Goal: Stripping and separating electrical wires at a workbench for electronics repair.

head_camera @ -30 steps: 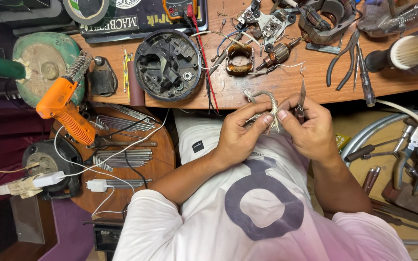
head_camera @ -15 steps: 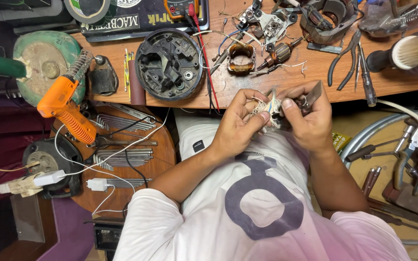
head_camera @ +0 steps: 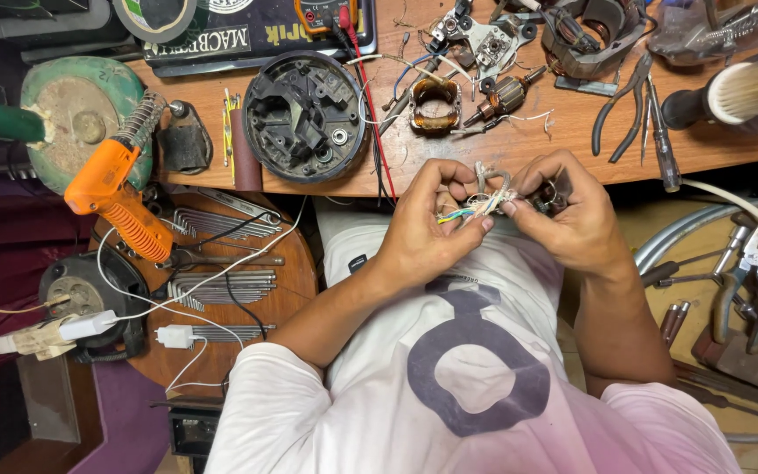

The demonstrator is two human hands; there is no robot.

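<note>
Both my hands meet over my lap at the near edge of the wooden workbench (head_camera: 449, 158). My left hand (head_camera: 427, 224) pinches a small bundle of thin coloured wires (head_camera: 477, 204) in a pale sleeve, with yellow, blue and white strands showing. My right hand (head_camera: 568, 215) grips the other end of the same bundle, and a small dark metal part sits in its palm, mostly hidden by the fingers. I wear a white shirt with a dark round print.
On the bench lie a round black motor housing (head_camera: 304, 114), a copper-wound stator (head_camera: 436, 105), an armature (head_camera: 506, 92), pliers (head_camera: 625, 101), a screwdriver (head_camera: 660, 132) and a brush (head_camera: 739, 92). An orange soldering gun (head_camera: 116, 197) rests at left above hex keys (head_camera: 221, 285). More pliers (head_camera: 747, 281) lie at right.
My hands have dropped slightly toward my lap and closed in on the wires. The right hand now cups its small dark part instead of holding it up.
</note>
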